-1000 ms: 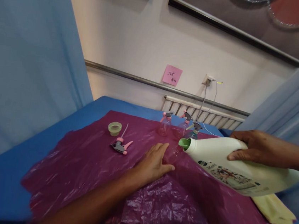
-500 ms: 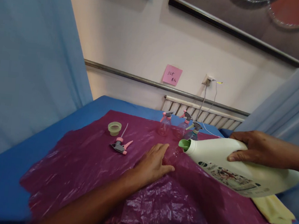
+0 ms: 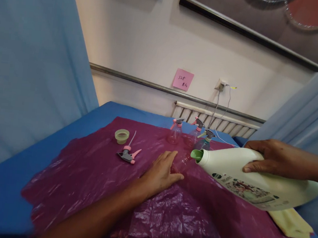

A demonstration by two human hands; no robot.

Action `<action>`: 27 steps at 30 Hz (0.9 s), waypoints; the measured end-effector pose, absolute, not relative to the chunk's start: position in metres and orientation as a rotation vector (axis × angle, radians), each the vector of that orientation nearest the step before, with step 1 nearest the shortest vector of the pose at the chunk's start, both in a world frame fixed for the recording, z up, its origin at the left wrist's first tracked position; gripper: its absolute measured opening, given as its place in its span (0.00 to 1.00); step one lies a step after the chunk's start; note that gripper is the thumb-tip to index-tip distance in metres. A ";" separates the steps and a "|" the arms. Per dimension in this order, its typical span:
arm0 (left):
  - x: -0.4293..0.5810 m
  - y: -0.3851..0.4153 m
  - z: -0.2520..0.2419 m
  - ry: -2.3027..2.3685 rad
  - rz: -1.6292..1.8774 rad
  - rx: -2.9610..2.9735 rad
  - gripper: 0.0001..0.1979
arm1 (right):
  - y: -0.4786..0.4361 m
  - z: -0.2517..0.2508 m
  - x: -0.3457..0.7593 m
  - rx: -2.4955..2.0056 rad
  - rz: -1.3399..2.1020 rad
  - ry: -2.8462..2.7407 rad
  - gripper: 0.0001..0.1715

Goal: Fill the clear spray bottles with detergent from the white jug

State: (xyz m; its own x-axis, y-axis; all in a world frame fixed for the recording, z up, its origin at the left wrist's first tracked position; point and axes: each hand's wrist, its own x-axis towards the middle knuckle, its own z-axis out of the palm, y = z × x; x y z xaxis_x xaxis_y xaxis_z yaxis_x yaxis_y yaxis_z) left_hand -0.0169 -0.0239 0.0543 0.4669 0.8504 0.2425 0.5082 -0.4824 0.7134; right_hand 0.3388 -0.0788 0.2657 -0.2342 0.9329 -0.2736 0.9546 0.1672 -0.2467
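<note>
Hands first: the left hand [image 3: 160, 174] lies on the crinkled purple plastic sheet [image 3: 85, 172], thumb and fingers spread about the foot of a small clear bottle [image 3: 182, 160]. The bottle is hard to make out against the sheet, and I cannot tell whether the hand grips it or only steadies it. The right hand [image 3: 268, 157] is clamped over the top of a big white jug [image 3: 255, 178], held tipped almost level above the surface, its green spout [image 3: 197, 155] just beside the clear bottle's top.

No stream shows at the spout, so how much has gone in cannot be told. Judging by the layout, the opening is done and the closing is left: a grey-and-pink trigger head [image 3: 128, 154] lies loose on the sheet, and a green cap [image 3: 122, 136] rests beyond it.

Under the jug's far end lies a folded yellow cloth [image 3: 290, 223]. Farther back three spray bottles [image 3: 197, 130] stand with their triggers fitted. Behind them are a radiator [image 3: 232, 121] and a pink note [image 3: 183, 80] on the wall.
</note>
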 end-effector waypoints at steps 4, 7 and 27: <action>-0.018 -0.025 0.056 1.121 0.817 2.165 0.45 | -0.079 0.266 0.338 1.895 -0.608 2.344 0.21; -0.019 -0.025 0.056 1.126 0.821 2.166 0.45 | -0.078 0.266 0.340 1.894 -0.603 2.345 0.20; -0.019 -0.024 0.058 1.123 0.800 2.199 0.44 | -0.077 0.268 0.339 1.891 -0.562 2.328 0.19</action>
State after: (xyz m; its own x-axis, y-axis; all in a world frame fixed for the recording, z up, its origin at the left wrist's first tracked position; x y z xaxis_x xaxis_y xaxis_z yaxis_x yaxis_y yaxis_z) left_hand -0.0187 -0.0240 0.0577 0.4769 0.8399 0.2593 0.5198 -0.5073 0.6874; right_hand 0.3387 -0.0768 0.2685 -0.2293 0.9271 -0.2963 0.9602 0.1657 -0.2248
